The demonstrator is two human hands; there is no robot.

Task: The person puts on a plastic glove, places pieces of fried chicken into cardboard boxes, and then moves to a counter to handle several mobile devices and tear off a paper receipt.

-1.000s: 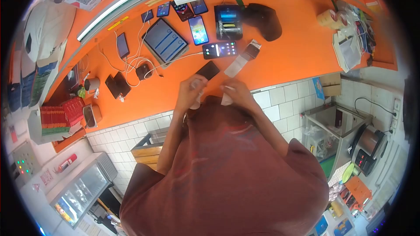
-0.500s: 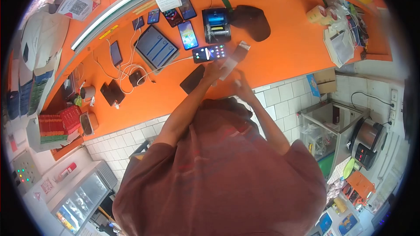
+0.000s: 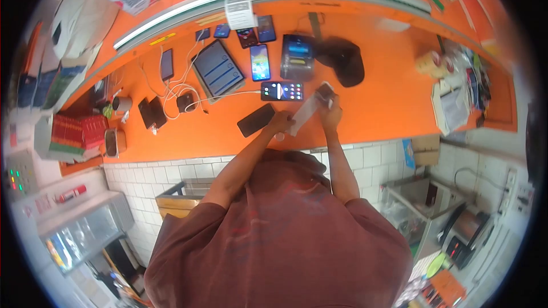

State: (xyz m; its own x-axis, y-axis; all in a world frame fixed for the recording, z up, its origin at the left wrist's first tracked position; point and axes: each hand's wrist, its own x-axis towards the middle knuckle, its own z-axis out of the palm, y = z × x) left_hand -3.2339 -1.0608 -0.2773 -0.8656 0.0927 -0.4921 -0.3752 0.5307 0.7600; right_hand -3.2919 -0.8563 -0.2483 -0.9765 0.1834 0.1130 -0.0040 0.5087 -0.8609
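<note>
A pale paper strip (image 3: 303, 116) slants between my two hands above the orange counter. My left hand (image 3: 280, 121) has its fingers closed at the strip's lower end. At its upper end, my right hand (image 3: 331, 113) grips a small dark item (image 3: 325, 93) that is too small to make out. A black phone (image 3: 256, 120) lies just left of my left hand. Beyond the hands rests a phone with a lit screen (image 3: 282, 91) and a white cable plugged in. Another lit phone (image 3: 260, 63) lies farther back.
A tablet (image 3: 218, 69) lies at the left among white cables. A black printer-like device (image 3: 297, 57) and a dark cap (image 3: 345, 61) are at the back. Papers and bags (image 3: 454, 94) are piled at the right. The counter's edge (image 3: 365, 139) runs before me.
My right hand has risen from below the strip to its upper end and now grips there. My left hand stays at the lower end. The camera view has shifted.
</note>
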